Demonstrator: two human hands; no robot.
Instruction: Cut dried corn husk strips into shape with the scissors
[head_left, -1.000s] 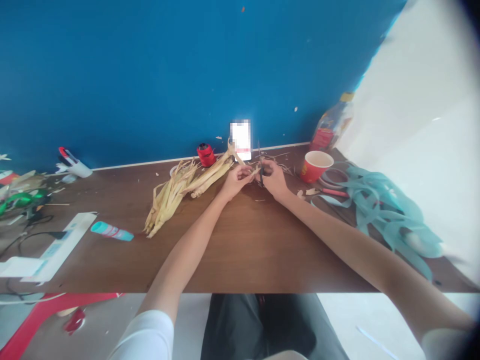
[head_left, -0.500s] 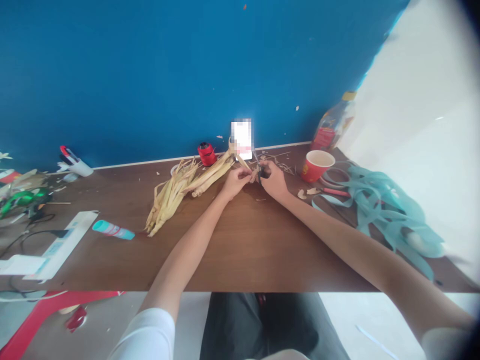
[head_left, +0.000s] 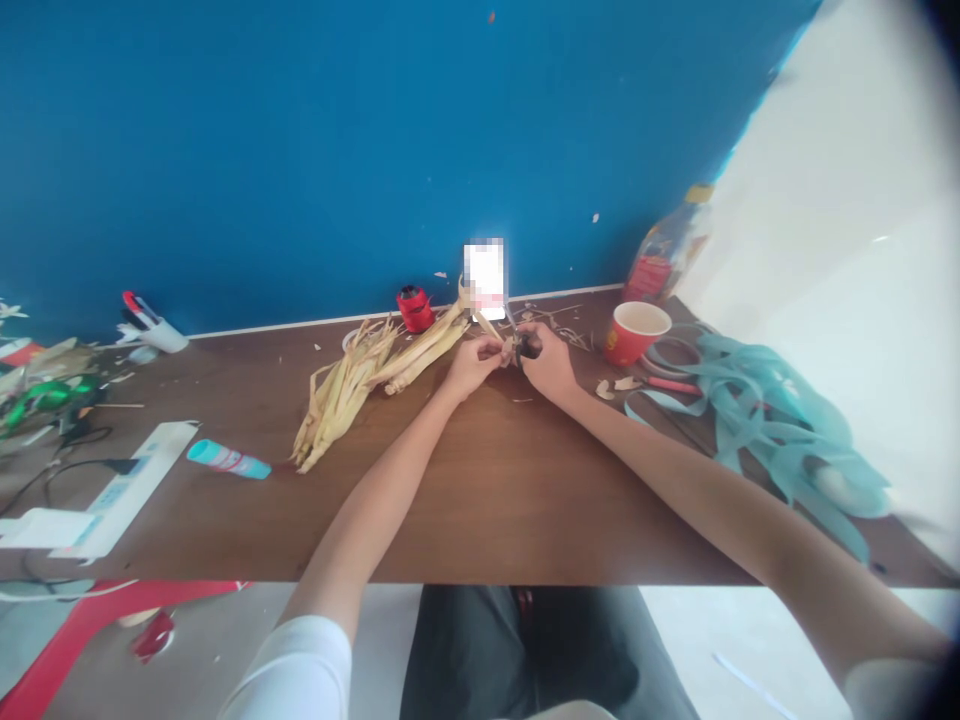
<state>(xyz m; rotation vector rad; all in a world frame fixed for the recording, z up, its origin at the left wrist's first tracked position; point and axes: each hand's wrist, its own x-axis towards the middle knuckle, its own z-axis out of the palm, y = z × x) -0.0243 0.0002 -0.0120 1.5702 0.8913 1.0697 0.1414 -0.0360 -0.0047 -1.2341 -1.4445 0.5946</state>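
Pale husk piece (head_left: 508, 350): at mid-table, between your left hand (head_left: 474, 366) and your right hand (head_left: 549, 362); its outline is blurred.
Brown table (head_left: 487, 490): its near edge crosses just beyond your lap, with your forearms reaching over it.
Power strip (head_left: 139, 490): near left, slanting, white.
Light-blue tube (head_left: 229, 459): lying right of the strip.
Teal ribbon (head_left: 780, 410): loosely heaped on the right.
Left grip: your fingertips are pinched together on the pale piece.
Right grip: your fingers curl around the dark handles of the scissors (head_left: 520, 350), blades pointing far; you cannot tell how widely the blades part.
Husk bundles (head_left: 341, 405): two, left of your left hand, one nearer and further left.
Red cup (head_left: 631, 336): right of your right hand.
Red roll (head_left: 415, 311): beyond the bundles.
Bright screen (head_left: 486, 275): far, pixelated, against the blue wall (head_left: 375, 150).
Bottle (head_left: 664, 250): far right, yellow-capped.
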